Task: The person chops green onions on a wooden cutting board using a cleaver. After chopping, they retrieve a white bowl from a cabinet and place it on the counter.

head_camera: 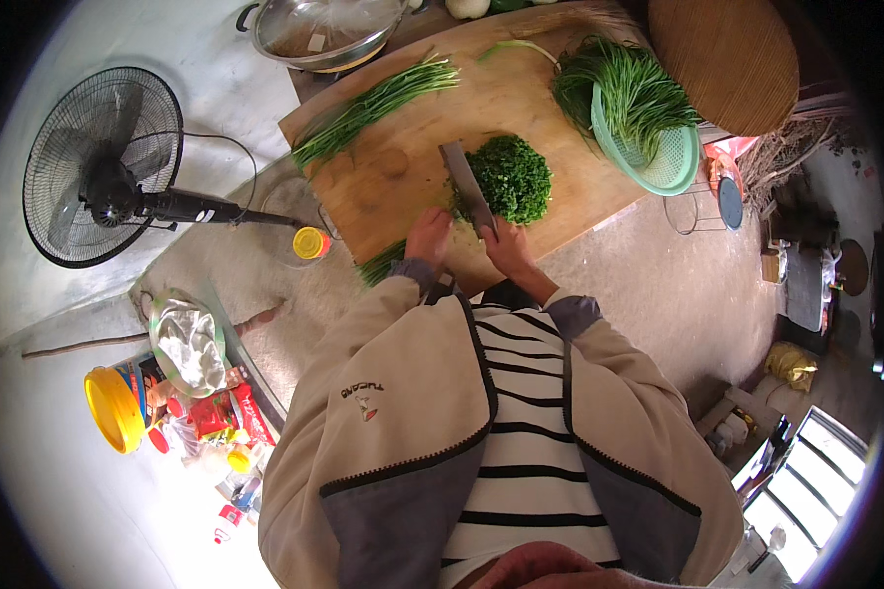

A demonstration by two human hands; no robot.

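Observation:
A Chinese cleaver (pixel 465 180) is in my right hand (pixel 510 249), which is closed round its handle. Its blade stands over the wooden board, against the left side of a heap of finely chopped Chinese chives (pixel 514 180). Just left of the blade, my left hand (pixel 427 239) grips a bunch of uncut chives (pixel 384 263), whose long leaves stick out behind it past the board's near edge. The cut end by the fingers is mostly hidden. Another bundle of whole chives (pixel 376 110) lies along the board's far left side.
The wide wooden board (pixel 589 169) carries everything. At its right edge, a green plastic basket (pixel 648 177) holds more chives, beside a round wooden lid (pixel 723 62). A metal pan (pixel 324 37) stands far left. A black fan (pixel 110 177) is at the left, near a yellow-lidded jar (pixel 311 243).

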